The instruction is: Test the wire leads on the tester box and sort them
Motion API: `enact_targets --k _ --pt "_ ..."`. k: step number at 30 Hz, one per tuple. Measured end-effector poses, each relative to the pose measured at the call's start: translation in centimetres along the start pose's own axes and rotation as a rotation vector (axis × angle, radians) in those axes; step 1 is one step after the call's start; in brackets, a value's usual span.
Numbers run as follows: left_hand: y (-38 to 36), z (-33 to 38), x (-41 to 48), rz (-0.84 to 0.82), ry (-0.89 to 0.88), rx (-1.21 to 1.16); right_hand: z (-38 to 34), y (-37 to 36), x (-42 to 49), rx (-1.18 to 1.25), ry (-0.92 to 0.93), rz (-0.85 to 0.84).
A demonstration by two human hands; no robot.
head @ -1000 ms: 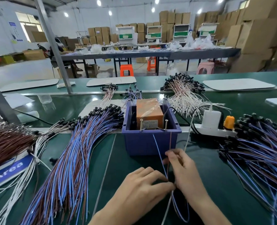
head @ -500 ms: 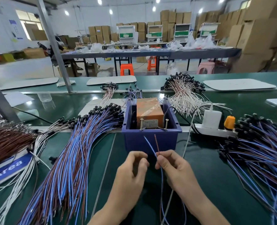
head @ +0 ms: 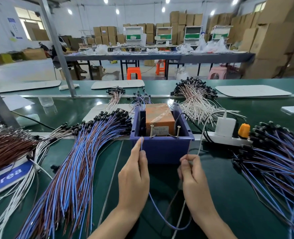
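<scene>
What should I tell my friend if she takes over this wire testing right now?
Left hand: pinches the blue lead, tip up at the tester box rim, short of the left screw.
Right hand: pinches a thin lead, hard to make out.
Piles of leads lie left and right of the box.
Done: cannot tell which pile is tested.
Left: probably touch both ends to the left screw and right screw, then sort this lead.
</scene>
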State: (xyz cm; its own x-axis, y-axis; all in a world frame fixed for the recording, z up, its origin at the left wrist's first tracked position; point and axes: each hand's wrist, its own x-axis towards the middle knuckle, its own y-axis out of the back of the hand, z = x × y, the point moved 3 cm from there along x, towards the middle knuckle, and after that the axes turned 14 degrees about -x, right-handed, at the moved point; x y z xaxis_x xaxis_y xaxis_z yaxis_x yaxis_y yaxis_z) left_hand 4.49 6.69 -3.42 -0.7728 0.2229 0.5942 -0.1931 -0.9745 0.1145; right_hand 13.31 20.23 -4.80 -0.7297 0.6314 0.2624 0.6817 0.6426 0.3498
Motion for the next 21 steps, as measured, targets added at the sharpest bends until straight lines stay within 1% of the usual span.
enact_targets --k 3,5,11,21 --pt "-0.23 0.11 0.39 -0.006 -0.039 0.015 -0.38 0.09 0.74 -0.004 0.024 0.077" --pt "-0.21 -0.12 0.4 0.005 -0.039 -0.002 -0.83 -0.06 1.09 -0.023 0.057 0.097" --pt "0.18 -0.56 0.42 0.041 -0.016 -0.057 -0.75 -0.05 0.77 -0.019 0.08 0.105" --pt "0.16 -0.43 0.55 0.03 -0.017 -0.058 -0.61 -0.01 1.02 -0.087 0.08 0.118"
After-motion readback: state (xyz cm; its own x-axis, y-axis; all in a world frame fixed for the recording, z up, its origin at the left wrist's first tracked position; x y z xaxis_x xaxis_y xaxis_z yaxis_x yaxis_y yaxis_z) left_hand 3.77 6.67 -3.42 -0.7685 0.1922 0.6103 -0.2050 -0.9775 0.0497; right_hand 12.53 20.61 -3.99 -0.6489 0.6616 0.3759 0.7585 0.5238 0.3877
